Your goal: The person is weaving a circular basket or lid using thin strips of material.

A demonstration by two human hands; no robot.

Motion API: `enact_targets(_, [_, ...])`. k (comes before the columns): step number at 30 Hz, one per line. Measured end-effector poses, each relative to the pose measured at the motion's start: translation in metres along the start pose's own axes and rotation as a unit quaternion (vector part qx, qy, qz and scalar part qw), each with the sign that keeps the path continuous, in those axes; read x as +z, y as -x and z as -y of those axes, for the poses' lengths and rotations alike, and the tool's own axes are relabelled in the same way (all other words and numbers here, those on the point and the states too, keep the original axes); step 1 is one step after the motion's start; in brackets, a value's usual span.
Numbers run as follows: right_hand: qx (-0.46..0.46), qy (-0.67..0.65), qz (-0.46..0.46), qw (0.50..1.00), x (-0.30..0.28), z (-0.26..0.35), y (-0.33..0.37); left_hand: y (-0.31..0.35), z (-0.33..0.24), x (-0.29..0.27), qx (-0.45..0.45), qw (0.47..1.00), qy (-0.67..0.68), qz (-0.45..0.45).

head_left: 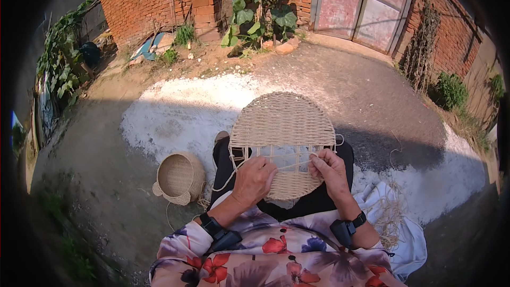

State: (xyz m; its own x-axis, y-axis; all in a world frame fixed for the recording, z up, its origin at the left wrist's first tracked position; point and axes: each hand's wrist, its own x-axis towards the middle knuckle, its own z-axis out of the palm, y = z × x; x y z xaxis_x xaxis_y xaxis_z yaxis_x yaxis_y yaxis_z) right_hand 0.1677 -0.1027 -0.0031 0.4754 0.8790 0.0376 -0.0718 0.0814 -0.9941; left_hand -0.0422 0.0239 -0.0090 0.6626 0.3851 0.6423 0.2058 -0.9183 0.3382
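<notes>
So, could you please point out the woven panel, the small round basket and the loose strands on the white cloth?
Woven panel (pixel 284 124): head view, on its upper woven part.
Small round basket (pixel 179 176): head view, on its inside wall.
Loose strands (pixel 391 218): head view, on the middle of the heap.

Part of the woven panel (pixel 281 121) is covered by the left grip (pixel 253 180), whose fingertips are partly hidden. Dark trousers (pixel 346 155) are partly hidden by the panel. The double door (pixel 341 1) is cut off by the upper edge, the floral shirt (pixel 255 266) by the lower.

Lt-brn panel (pixel 284 119), red/purp floral shirt (pixel 273 268)
</notes>
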Motion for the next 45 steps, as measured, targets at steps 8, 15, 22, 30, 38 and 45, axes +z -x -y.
enact_targets(8, [-0.216, 0.338, 0.074, 0.913, 0.054, 0.014, -0.041, -0.004, -0.002, 0.010, -0.062, 0.998, 0.003, 0.021])
enact_targets(15, [-0.160, 0.595, 0.064, 0.785, 0.085, -0.011, -0.033, 0.004, 0.002, 0.008, -0.035, 0.999, 0.022, 0.004])
enact_targets(22, [-0.188, 0.480, -0.014, 0.857, 0.051, 0.001, -0.010, 0.000, -0.001, 0.006, -0.022, 0.999, 0.034, 0.017])
enact_targets(30, [-0.119, 0.448, -0.155, 0.873, 0.004, -0.003, 0.012, 0.002, -0.001, 0.007, -0.022, 0.999, 0.031, 0.020])
enact_targets(38, [-0.266, 0.534, -0.067, 0.800, 0.000, 0.006, 0.010, -0.023, -0.024, 0.028, 0.067, 0.997, 0.028, 0.039])
enact_targets(45, [-0.334, 0.557, -0.007, 0.760, 0.005, 0.010, -0.005, -0.026, -0.019, 0.043, 0.061, 0.995, 0.060, 0.055])
